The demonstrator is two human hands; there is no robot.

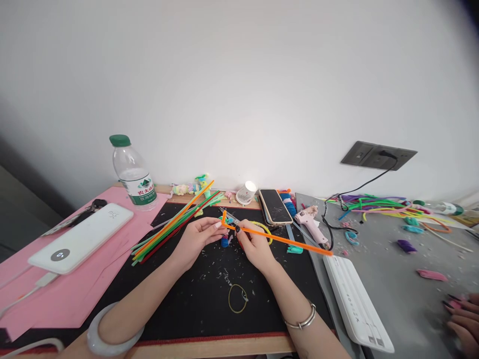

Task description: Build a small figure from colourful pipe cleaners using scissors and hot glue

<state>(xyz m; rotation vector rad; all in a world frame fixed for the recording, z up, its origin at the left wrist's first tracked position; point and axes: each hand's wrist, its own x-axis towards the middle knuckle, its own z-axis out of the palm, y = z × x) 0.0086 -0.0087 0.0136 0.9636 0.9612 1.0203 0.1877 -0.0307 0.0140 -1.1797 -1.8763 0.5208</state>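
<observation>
An orange pipe cleaner point(288, 240) runs between my hands, its left end bent up into a short hook and its long end reaching right past my wrist. Thumb and fingertips of my left hand point(200, 238) pinch it near the bend. My right hand point(255, 246) is closed on it just to the right, dark nails showing. Close behind the fingers lie a metal tool, partly hidden, and a yellow pipe cleaner loop point(266, 229). A small blue piece point(225, 241) shows below the fingertips.
Colored pipe cleaners point(175, 227) lie left on the black mat point(187, 299), with a rubber band point(238, 299) in front. Around stand a water bottle point(136, 174), power banks point(82, 239), a phone point(276, 207), a paper cup point(246, 193) and a corded glue gun point(312, 224). Another person's hand point(464, 319) shows at right.
</observation>
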